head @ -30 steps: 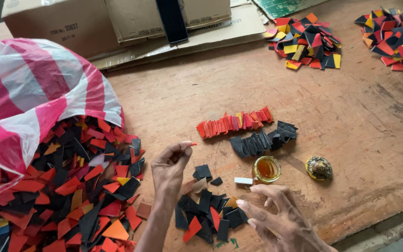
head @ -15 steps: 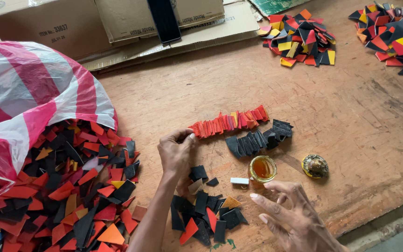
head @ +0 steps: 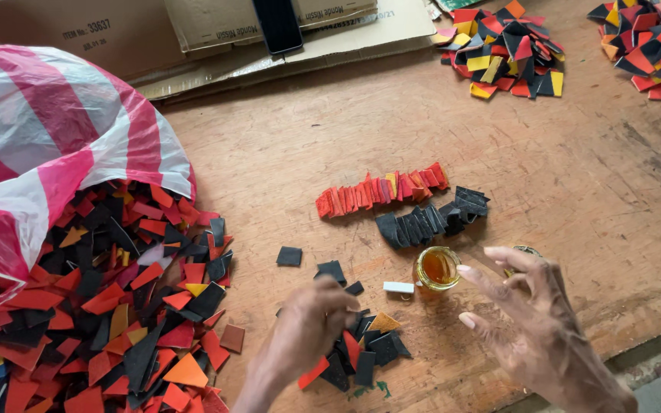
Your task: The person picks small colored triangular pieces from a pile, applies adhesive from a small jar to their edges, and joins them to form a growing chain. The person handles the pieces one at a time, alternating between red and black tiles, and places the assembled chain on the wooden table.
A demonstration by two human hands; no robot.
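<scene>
My left hand (head: 311, 325) reaches down onto a small heap of black and red cut pieces (head: 361, 348) near the table's front edge, its fingertips pinched on the heap; what it grips is hidden. My right hand (head: 533, 313) hovers with fingers spread just right of a small open jar of amber liquid (head: 437, 268). A white stick (head: 398, 287) lies beside the jar. Behind the jar lie a row of overlapped red pieces (head: 380, 191) and a row of overlapped black pieces (head: 430, 220). A single black square (head: 289, 256) lies apart.
A large pile of red, black and orange pieces (head: 93, 306) spills from a pink and white striped plastic bag (head: 47, 145) at left. Cardboard boxes (head: 139, 30) and a dark phone (head: 278, 24) stand at the back. Two mixed coloured heaps (head: 503, 53) (head: 652, 53) lie far right.
My left hand has drawn back from the red row down to the small heap near the front edge. My right hand has lifted towards the jar.
</scene>
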